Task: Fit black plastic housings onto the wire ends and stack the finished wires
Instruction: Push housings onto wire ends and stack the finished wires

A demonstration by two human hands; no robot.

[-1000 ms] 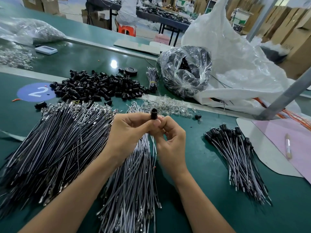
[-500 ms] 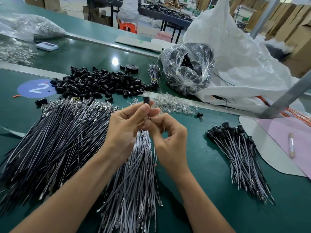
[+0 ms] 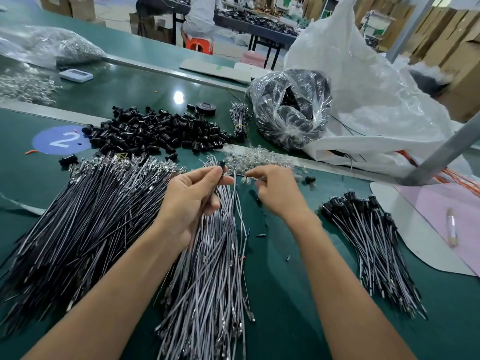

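The hands, joined on one piece half a second ago, have parted. The left hand (image 3: 192, 201) pinches a black housing (image 3: 222, 167) between thumb and forefinger, its wire trailing down through the curled fingers, above the grey wires (image 3: 207, 281) mid-worktop (image 3: 285, 294). The right hand (image 3: 278, 194) has swung right, thumb and forefinger nearly closed beside the clear parts (image 3: 257, 158); whether they pinch one I cannot tell. Loose housings (image 3: 155, 133) heap toward the far edge, finished wires (image 3: 374, 242) lie toward the right edge
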